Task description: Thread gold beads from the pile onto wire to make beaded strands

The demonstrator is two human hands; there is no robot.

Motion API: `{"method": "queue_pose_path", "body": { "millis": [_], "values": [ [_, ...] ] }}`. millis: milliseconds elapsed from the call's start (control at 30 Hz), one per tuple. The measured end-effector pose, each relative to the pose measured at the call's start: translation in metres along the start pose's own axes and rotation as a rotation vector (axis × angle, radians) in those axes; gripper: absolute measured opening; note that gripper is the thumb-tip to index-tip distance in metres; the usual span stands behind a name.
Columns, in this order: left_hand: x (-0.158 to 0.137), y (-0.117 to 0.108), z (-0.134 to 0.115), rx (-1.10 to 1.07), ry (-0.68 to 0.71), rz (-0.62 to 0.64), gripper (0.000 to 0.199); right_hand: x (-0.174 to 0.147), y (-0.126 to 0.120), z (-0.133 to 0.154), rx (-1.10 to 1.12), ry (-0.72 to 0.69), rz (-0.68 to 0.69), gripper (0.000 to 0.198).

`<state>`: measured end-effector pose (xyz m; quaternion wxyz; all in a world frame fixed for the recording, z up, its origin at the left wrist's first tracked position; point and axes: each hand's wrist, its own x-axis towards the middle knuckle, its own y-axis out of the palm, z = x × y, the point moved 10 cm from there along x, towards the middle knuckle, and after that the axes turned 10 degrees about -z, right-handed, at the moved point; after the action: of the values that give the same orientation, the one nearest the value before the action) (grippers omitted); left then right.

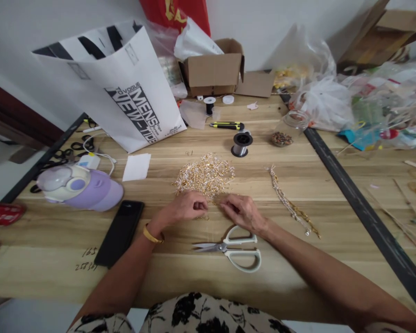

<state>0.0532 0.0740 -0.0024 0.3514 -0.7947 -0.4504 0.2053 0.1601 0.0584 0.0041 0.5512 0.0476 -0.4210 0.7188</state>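
While both your hands sit at its near edge, left hand (185, 206) and right hand (241, 212) with fingers curled in, I cannot tell whether either pinches a piece. The bead pile (206, 175) lies mid-table (173, 275), beyond the scissors (225, 248): tiny bits, glinting gold mixed with pale silvery-white, heaped loosely in a roughly rounded patch, ragged at the fringes, single pieces too small to make out.

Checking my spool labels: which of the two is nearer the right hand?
The black-rimmed spool wound with silvery strand is nearer the right hand; the white-topped spool, with a dark winding, stands farther back, behind the yellow-and-black cutter.
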Motion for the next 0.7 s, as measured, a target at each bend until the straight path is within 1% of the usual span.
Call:
{"method": "queue_pose_path", "body": {
  "millis": [33, 100, 267, 467, 600, 633, 700],
  "values": [
    [-0.002, 0.004, -0.002, 0.037, 0.021, 0.045, 0.005, 0.000, 0.000, 0.000, 0.005, 0.004, 0.004, 0.014],
    [-0.005, 0.008, -0.008, 0.107, 0.064, 0.088, 0.006, 0.000, 0.000, -0.001, 0.012, 0.010, 0.011, 0.014],
    [-0.008, 0.014, -0.017, 0.180, 0.116, 0.104, 0.012, 0.000, 0.001, 0.000, 0.009, 0.002, 0.025, 0.014],
    [-0.008, 0.016, -0.020, 0.180, 0.147, 0.104, 0.013, 0.000, 0.002, 0.002, 0.022, -0.023, 0.016, 0.012],
    [-0.005, 0.012, -0.016, 0.126, 0.121, 0.056, 0.011, 0.000, 0.001, 0.002, 0.028, -0.025, 0.015, 0.012],
    [-0.004, 0.011, -0.012, 0.088, 0.086, 0.036, 0.010, 0.001, 0.001, 0.003, 0.032, -0.027, 0.013, 0.012],
    [-0.002, 0.008, -0.003, -0.026, -0.024, -0.014, 0.009, 0.001, 0.000, 0.005, 0.038, -0.035, 0.003, 0.013]
  ]
}}
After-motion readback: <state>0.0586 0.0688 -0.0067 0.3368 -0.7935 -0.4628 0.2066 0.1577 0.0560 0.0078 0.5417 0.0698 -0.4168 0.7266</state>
